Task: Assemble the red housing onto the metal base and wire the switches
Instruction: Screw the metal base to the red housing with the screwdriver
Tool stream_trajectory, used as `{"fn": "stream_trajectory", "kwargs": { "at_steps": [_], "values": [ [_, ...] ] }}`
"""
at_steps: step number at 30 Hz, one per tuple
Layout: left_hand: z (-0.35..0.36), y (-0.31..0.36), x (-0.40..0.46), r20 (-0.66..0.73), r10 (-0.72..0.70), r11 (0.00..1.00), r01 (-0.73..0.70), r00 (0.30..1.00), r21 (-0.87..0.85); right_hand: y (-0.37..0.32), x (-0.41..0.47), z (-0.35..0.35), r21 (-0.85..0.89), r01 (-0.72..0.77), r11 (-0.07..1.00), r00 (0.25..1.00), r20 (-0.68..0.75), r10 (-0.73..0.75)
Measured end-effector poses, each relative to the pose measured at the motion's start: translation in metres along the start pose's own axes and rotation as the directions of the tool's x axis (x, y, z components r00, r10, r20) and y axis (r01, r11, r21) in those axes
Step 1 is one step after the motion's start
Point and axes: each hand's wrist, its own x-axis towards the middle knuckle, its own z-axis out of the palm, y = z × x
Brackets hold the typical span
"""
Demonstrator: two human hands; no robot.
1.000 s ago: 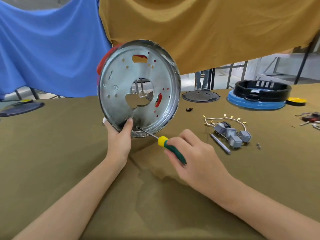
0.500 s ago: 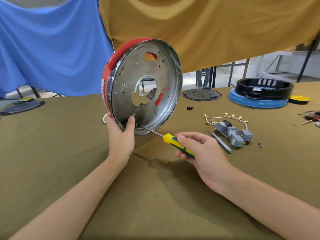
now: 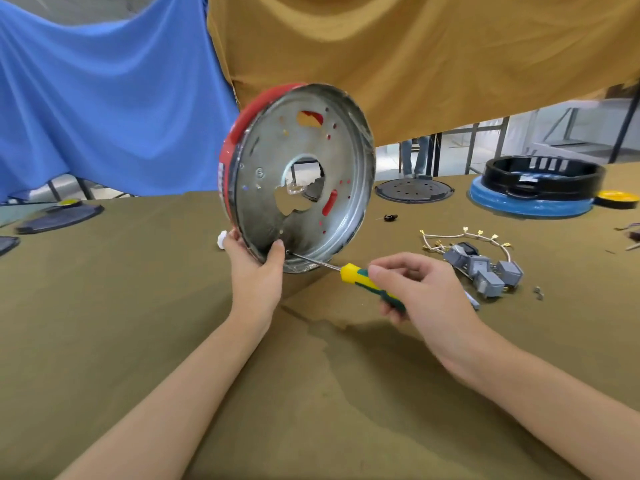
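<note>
The round metal base (image 3: 346, 188) stands on edge above the table, its underside facing me, with the red housing (image 3: 239, 129) showing behind its left rim. My left hand (image 3: 254, 271) grips the bottom rim, thumb on the metal face. My right hand (image 3: 419, 292) holds a yellow and green screwdriver (image 3: 363, 277), whose tip sits at a hole near the lower rim beside my left thumb. A cluster of grey switches with white wires (image 3: 481, 265) lies on the table to the right.
A black ring on a blue base (image 3: 530, 195) and a dark perforated disc (image 3: 414, 190) sit at the back right. Small screws (image 3: 537, 292) and a metal pin (image 3: 472, 301) lie near the switches. Dark plates (image 3: 59, 218) lie far left. Blue and ochre cloths hang behind.
The base has turned further, showing more of the red housing at its left edge. My right hand has shifted right along the screwdriver handle, with the tip staying at the lower rim.
</note>
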Motion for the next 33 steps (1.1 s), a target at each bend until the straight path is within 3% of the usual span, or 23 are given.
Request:
{"fn": "stream_trajectory", "kwargs": {
  "at_steps": [1,3,4,5,6,7,9,10,13,17,19,23,26,33],
  "values": [
    [0.001,0.000,-0.001,0.005,0.001,1.000,-0.001,1.000,0.014,0.001,-0.002,-0.002,-0.204,0.167,0.965,0.986,0.013,-0.168],
    [0.002,0.002,-0.003,-0.003,-0.002,0.999,0.002,1.000,0.033,0.002,-0.011,0.001,-0.574,0.526,0.627,0.833,0.199,-0.516],
    [0.002,0.002,-0.003,-0.015,0.000,0.999,0.001,1.000,0.039,0.004,-0.014,0.003,-0.623,0.603,0.498,0.767,0.283,-0.575],
    [0.001,0.003,-0.003,-0.030,-0.005,0.999,0.006,1.000,0.039,0.005,-0.014,0.006,-0.628,0.608,0.486,0.763,0.292,-0.577],
    [0.000,0.003,-0.001,-0.048,-0.017,0.999,0.019,0.999,0.039,0.004,-0.013,0.008,-0.614,0.559,0.558,0.805,0.240,-0.542],
    [-0.002,0.004,0.000,-0.065,-0.030,0.999,0.032,0.997,0.040,0.001,-0.010,0.010,-0.542,0.451,0.709,0.881,0.144,-0.450],
    [-0.006,0.004,0.003,-0.082,-0.053,0.997,0.057,0.995,0.046,-0.001,-0.006,0.007,-0.232,0.137,0.963,0.990,0.007,-0.139],
    [-0.007,0.005,0.003,-0.080,-0.076,0.996,0.079,0.994,0.041,-0.003,-0.005,0.003,-0.110,0.032,0.993,0.999,-0.039,-0.036],
    [-0.007,0.007,0.003,-0.035,-0.183,0.983,0.182,0.983,-0.035,-0.004,0.001,-0.007,0.113,-0.029,0.993,0.990,-0.136,0.044],
    [-0.007,0.010,0.003,0.095,-0.279,0.942,0.292,0.956,-0.165,-0.004,0.016,-0.015,0.501,-0.090,0.861,0.984,-0.088,0.154],
    [-0.008,0.013,0.003,0.149,-0.336,0.901,0.364,0.930,-0.238,0.000,0.022,-0.020,0.491,-0.100,0.866,0.985,-0.074,0.156],
    [-0.007,0.020,0.000,0.279,-0.487,0.769,0.557,0.828,-0.312,0.012,0.028,-0.024,0.225,-0.082,0.971,0.981,-0.154,0.118],
    [-0.008,0.022,0.000,0.377,-0.530,0.680,0.647,0.759,-0.345,0.014,0.032,-0.022,0.111,-0.084,0.990,0.969,-0.222,0.107],
    [-0.008,0.026,-0.005,0.515,-0.507,0.703,0.677,0.691,-0.217,0.015,0.037,-0.018,0.136,-0.137,0.981,0.973,-0.166,0.159]
  ]
}}
